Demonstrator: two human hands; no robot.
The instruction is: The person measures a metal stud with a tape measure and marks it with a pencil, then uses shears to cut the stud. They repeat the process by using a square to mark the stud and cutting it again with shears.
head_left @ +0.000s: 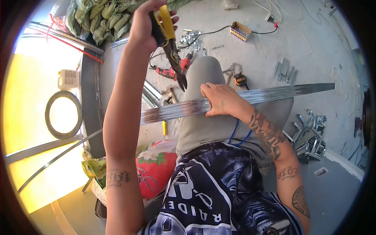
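High at the upper left, my left hand (141, 25) is wrapped round the yellow-and-black handles of a pair of tin snips (172, 55). Their dark blades point down and hang just above a long metal channel (274, 93), apart from it. The shiny channel lies across my grey-trousered knees, running from behind my left forearm to the right. My right hand (225, 100) grips it near the middle, fingers over the top edge. Part of the channel is hidden behind my left forearm.
A red drill (168, 72), a hammer (171, 94), locking pliers (234, 69) and a tape measure (240, 80) lie beyond my knees. Cut metal pieces are piled at right (311, 135). A small box (240, 31) stands near a black cable. A red bag (156, 172) sits beside me.
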